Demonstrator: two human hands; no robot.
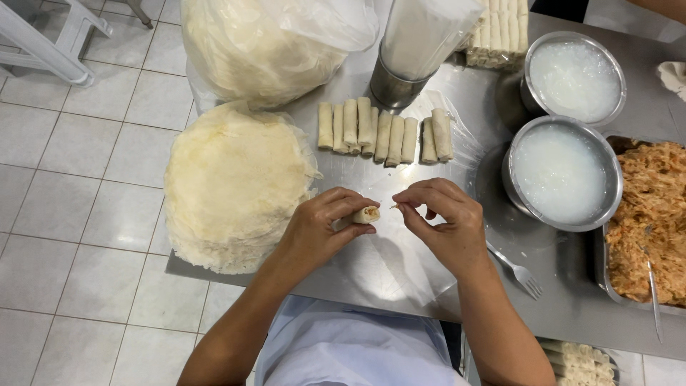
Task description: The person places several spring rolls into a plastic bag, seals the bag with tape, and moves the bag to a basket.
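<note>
Landmark: we place everything from the clear plastic sheet (400, 250) spread on the metal tabletop (564, 314).
Left hand: our left hand (314, 229) hovers over the sheet's middle, its grip pinching a small rolled wrapper (363, 214) between thumb and fingers.
Right hand: our right hand (443, 218) sits just beside the roll's open end, thumb and forefinger pressed together on a tiny scrap near that end; what the scrap is, we cannot tell.
The roll: pale, thin-skinned, tightly wound, with brownish filling showing at the end that faces the right hand.
Doing it well: we judge the roll wants a firm but gentle hold, so the thin skin does not tear while the end is tidied.
Finished rolls: a row of rolls (386, 136) lies at the sheet's far edge.
Wrappers: a stack of round wrappers (232, 182) rests left of the sheet.
Bowls: two metal bowls of white liquid (561, 171) stand to the sheet's right.
Filling: a tray of shredded orange filling (654, 221) lies beyond them.
Fork: a fork (518, 271) lies at the sheet's right edge.
</note>
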